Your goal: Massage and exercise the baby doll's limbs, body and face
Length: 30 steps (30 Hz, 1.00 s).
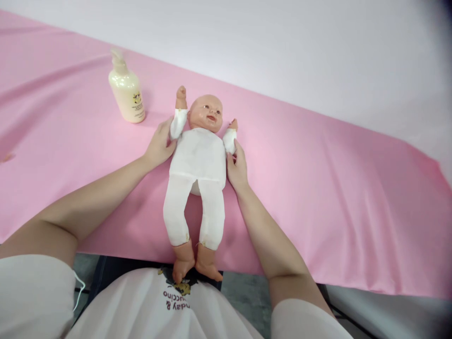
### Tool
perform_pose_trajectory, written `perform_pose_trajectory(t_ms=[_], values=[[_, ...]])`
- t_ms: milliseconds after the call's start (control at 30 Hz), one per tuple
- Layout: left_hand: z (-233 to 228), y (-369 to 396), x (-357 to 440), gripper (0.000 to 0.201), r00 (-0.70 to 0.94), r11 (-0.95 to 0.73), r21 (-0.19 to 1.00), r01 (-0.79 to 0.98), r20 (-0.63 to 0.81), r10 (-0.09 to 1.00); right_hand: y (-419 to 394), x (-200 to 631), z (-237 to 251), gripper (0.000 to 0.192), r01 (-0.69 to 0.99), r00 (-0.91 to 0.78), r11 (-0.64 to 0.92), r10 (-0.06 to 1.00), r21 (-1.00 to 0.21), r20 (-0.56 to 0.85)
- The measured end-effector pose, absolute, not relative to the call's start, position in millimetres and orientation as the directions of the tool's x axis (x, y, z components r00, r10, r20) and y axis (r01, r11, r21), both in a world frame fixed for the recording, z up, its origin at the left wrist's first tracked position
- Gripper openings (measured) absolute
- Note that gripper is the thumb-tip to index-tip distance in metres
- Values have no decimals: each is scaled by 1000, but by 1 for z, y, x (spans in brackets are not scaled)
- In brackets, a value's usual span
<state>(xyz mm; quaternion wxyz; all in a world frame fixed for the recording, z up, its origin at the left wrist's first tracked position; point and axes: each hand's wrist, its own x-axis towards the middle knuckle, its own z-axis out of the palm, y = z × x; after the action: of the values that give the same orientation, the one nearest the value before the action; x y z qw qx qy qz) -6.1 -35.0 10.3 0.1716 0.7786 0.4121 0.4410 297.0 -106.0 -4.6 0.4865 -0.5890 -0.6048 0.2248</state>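
Note:
A baby doll with a white cloth body lies on its back on the pink cloth, head away from me. Its feet reach past the table's near edge. My left hand grips the doll's upper arm on the left, some fingertips hidden behind it. On the other side, my right hand holds the doll's right-hand arm between thumb and fingers, close to the torso. Both doll forearms point upward, and its legs lie slightly apart.
A cream pump bottle stands upright beyond my left hand. Pink cloth covers the table, with folds at its right end. A white surface rises behind it. My printed white shirt is close to the near edge.

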Motion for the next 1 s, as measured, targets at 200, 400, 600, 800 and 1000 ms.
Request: perform_pose_trajectory(t_ms=[200,400,600,800,1000], values=[[13,-38,-5,54,300,-615,610,499,544,784,-111,295,3,50,460,159,181,947,-869,281],[-7,-28,-10,55,239,-521,584,622,492,837,-102,301,-5,51,533,166,172,939,-828,302],[-11,-24,-14,52,199,-450,589,671,442,875,-101,303,-7,56,517,177,150,945,-843,277],[3,-29,-14,52,184,-409,591,695,404,896,-106,300,-1,54,460,171,155,951,-874,259],[20,-36,-12,57,136,-280,684,674,258,957,-104,301,-4,56,339,201,157,951,-928,235]])
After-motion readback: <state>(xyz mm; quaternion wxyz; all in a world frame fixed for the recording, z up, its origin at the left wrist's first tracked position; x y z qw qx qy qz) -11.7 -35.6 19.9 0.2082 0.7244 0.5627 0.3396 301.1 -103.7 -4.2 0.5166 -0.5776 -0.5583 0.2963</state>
